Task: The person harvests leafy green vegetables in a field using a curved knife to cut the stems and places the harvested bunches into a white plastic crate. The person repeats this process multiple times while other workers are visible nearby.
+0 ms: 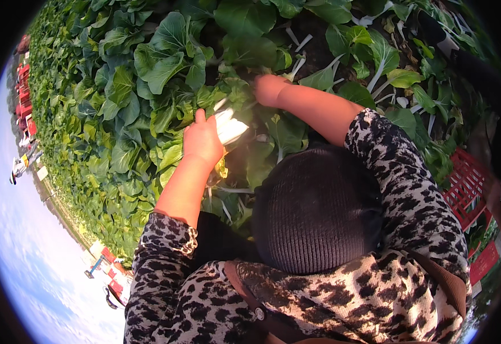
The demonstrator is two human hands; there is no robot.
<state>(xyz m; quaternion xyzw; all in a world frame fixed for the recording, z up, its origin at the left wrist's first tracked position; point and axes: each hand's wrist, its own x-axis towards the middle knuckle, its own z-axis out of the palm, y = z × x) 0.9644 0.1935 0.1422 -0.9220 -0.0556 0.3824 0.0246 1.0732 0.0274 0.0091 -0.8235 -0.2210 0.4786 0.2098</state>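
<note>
My left hand is closed around a leafy head of bok choy with thick white stalks. The stalk ends point right, towards the middle of the view, and the green leaves lie to the left of the hand. My right hand is curled low among the plants, just beyond and to the right of the stalks. Leaves and blur hide its fingertips, so what it holds cannot be told. Standing bok choy plants surround both hands.
Cut leaves and pale stalks litter the soil at right. My bent knee in black ribbed cloth is close below. A red plastic crate stands at right, beside another person's arm. More red crates and people appear far left.
</note>
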